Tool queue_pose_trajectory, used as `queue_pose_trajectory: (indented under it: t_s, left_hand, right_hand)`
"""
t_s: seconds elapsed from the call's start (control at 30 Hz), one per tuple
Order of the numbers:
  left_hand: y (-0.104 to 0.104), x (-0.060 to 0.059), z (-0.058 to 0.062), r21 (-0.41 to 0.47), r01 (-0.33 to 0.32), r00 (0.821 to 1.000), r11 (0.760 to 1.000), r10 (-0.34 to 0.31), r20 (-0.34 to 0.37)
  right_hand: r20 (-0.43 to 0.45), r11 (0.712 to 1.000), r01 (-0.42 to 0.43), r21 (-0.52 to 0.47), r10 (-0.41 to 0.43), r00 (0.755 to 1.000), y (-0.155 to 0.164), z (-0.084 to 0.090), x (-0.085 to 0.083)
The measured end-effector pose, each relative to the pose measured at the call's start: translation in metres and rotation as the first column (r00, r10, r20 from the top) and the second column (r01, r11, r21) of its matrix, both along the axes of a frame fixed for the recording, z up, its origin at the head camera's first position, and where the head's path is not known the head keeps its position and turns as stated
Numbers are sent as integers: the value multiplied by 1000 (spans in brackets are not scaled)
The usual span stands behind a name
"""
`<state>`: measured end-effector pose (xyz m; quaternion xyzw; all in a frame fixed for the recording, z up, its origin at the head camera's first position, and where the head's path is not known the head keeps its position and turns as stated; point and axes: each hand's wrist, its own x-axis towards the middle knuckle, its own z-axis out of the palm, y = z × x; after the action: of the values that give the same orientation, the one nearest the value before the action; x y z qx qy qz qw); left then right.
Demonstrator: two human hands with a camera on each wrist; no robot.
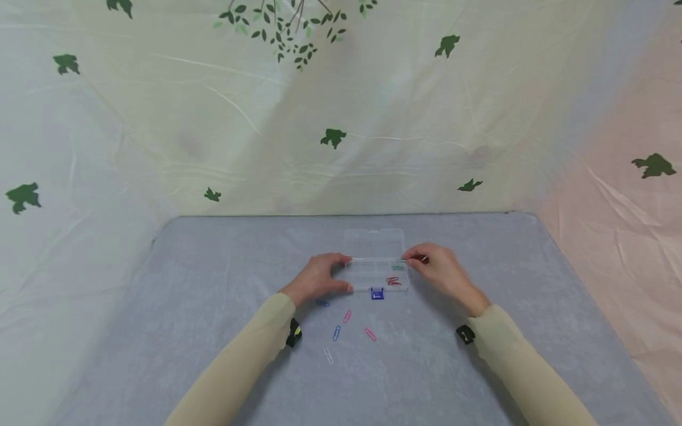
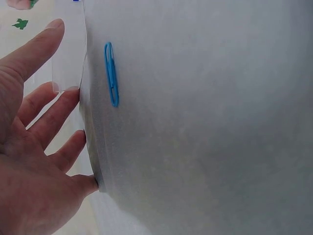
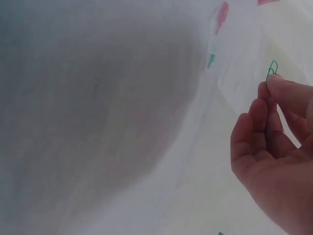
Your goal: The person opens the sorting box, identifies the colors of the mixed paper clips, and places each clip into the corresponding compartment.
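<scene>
A clear plastic box [image 1: 367,277] lies in the middle of the grey table with its lid [image 1: 374,242] folded back and a blue latch [image 1: 377,294] at the front. Red paper clips [image 1: 393,281] and green ones [image 1: 398,267] lie in its right end. My left hand [image 1: 347,273] holds the box's left end between thumb and fingers [image 2: 66,56]. My right hand [image 1: 412,258] hovers over the box's right end. It pinches a green paper clip [image 3: 272,67] between thumb and forefinger [image 3: 268,81].
Several loose paper clips lie on the grey cloth [image 1: 213,307] in front of the box: blue [image 1: 336,333], pink [image 1: 370,334], pink [image 1: 347,316], white [image 1: 328,355]. Another blue clip [image 2: 112,74] lies by my left hand. A leaf-printed sheet [image 1: 330,136] hangs behind and at both sides.
</scene>
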<state>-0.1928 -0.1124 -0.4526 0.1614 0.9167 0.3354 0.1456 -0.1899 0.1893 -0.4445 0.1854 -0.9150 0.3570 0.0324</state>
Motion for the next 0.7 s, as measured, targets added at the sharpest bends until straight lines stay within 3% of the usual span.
queue_pose_trajectory:
  t_s: [0.7]
  left_hand:
    - [1,1,-3,11,-8,1000,1000,8,10]
  right_hand:
    - [97,1000,3,4,-3,995,-5,-11,-4]
